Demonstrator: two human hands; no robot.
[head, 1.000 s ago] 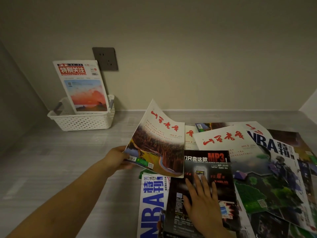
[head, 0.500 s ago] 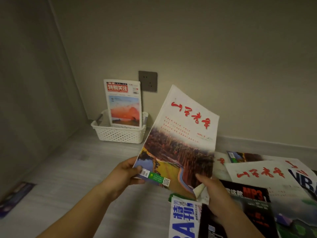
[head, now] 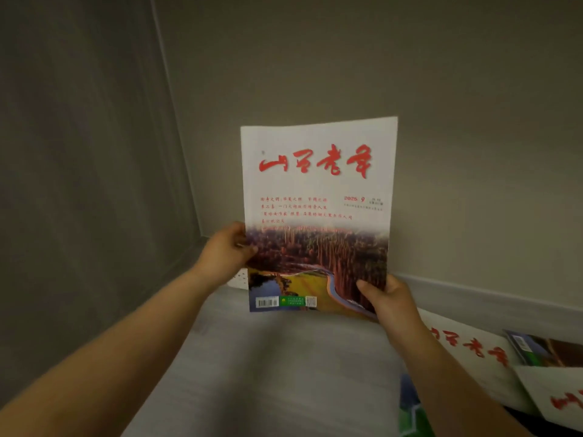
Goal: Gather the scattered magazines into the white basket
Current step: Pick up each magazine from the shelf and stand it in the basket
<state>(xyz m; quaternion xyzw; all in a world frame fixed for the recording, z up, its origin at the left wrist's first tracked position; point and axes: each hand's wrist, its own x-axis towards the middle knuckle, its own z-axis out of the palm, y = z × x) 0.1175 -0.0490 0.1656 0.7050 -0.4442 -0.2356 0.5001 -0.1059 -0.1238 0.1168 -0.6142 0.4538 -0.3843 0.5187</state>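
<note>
I hold a magazine (head: 318, 212) upright in front of me, white at the top with red brush lettering and a forest-and-river photo below. My left hand (head: 225, 252) grips its left edge with the thumb on the cover. My right hand (head: 383, 299) grips its lower right corner. Behind the magazine, only a small corner of the white basket (head: 241, 278) shows at its lower left; the rest of the basket is hidden.
More magazines (head: 473, 348) lie scattered on the grey surface at the lower right, some with the same red lettering. A grey side wall (head: 79, 184) closes the left, a beige back wall (head: 473, 121) stands behind. Bare grey surface (head: 268, 373) lies below the held magazine.
The magazine has risen from a tilt to upright and moved toward the basket, covering it. My right hand went from the black magazine to the held one's lower right corner. The view swung left.
</note>
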